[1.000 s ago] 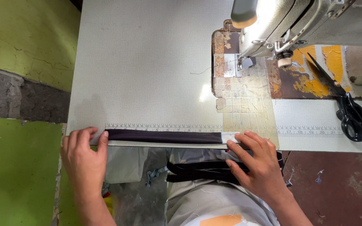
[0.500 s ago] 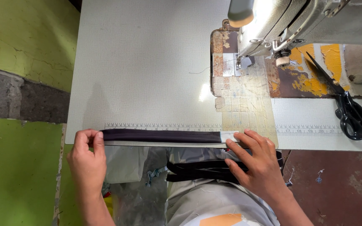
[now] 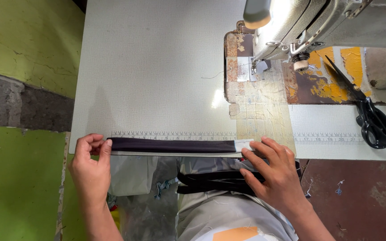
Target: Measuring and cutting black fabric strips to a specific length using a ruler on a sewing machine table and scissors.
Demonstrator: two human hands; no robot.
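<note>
So the dark fabric strip (image 3: 173, 145) is stretched flat along the near edge of the surface (image 3: 157, 67), lying right against the printed ruler strip (image 3: 175, 133) that runs along that edge. Looks to me like it's held that way so its length can be read off the scale. The left hand (image 3: 90, 169) pinches the strip's left end between thumb and curled fingers, right at the start of the ruler strip. The right hand (image 3: 275, 172) has its fingers spread and pressed down flat on the pale end piece (image 3: 243, 145) at the strip's right end, which keeps the whole thing taut and straight.

More dark strips (image 3: 215, 182) lie across the person's lap, just below the ruler strip, probably parked there within easy reach.

Beyond the ruler strip, up to the right, sits the sewing machine (image 3: 318, 22) with its lamp on, over a worn yellow patch (image 3: 331, 76). Black scissors (image 3: 374, 122) lie just above the ruler strip's right part, off to the side.

No packages or signs to speak of, only the ruler strip's markings and a small blue mark at the machine's far right edge.
</note>
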